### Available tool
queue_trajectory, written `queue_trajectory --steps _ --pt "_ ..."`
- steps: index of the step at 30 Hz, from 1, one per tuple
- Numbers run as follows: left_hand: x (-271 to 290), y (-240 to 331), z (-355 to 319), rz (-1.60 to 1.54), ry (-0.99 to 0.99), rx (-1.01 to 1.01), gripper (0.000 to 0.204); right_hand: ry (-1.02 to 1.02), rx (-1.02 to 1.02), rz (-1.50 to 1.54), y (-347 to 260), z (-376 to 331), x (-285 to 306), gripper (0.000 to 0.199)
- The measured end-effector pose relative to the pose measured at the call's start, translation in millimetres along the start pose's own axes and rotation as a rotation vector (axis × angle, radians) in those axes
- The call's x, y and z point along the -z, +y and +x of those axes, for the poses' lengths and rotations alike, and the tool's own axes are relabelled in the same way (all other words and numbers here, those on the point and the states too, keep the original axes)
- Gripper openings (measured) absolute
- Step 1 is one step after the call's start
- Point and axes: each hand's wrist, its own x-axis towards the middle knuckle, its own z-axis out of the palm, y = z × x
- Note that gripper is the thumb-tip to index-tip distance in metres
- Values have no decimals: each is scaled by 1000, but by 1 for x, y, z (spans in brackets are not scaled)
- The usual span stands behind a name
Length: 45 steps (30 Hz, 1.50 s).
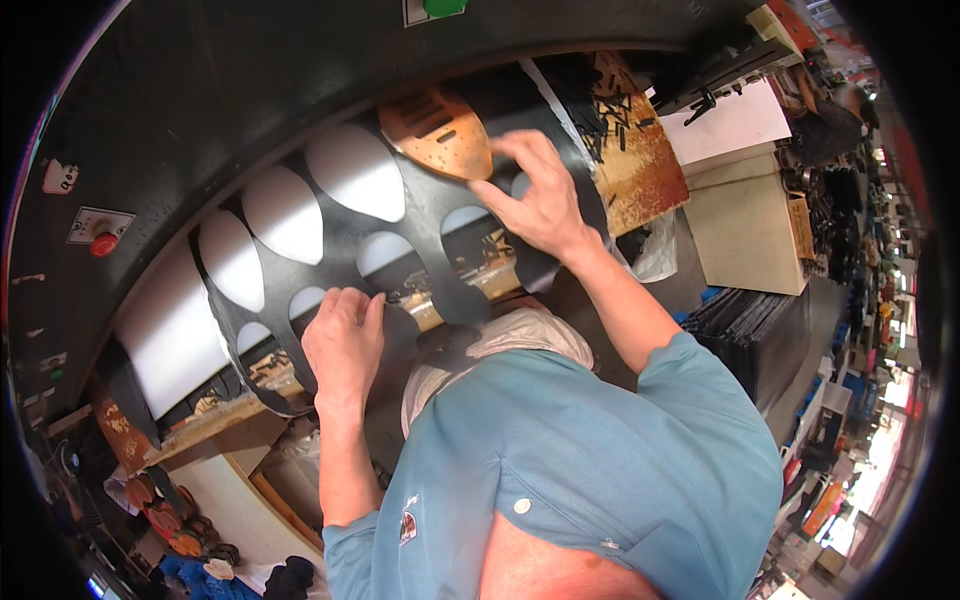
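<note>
An orange-brown cutting die [445, 140], with dark slots in its top, lies on a black sheet [340, 240] at the far side. My right hand [540, 195] has its thumb and fingers around the die's near right end. The sheet has several rounded cut-outs, through which a white surface [285, 210] shows. Over the sheet's near part, my left hand [345, 335] is closed, its fingers curled together on a strip of the sheet. A blurred dark part of the sheet hangs beside that hand; the fingertips are partly hidden.
A dark machine beam [220, 80] arches over the far side, with a red button [103, 243] at left and a green one [445, 6] on top. Black scraps lie on a worn brown board [640, 165] at right. Stacked black sheets [745, 325] and a beige box [745, 220] stand further right.
</note>
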Motion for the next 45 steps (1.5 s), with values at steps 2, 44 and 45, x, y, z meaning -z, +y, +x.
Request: queue_trajectory --steps 2,44,45 --pt "6 -2 33 -2 86 -96 22 -82 6 -62 4 33 -31 77" --pt "-93 74 119 -1118 -407 5 82 -176 -724 1221 13 57 -16 78" --pt "-95 69 119 -1182 -449 77 79 -168 -734 1226 13 58 -16 78"
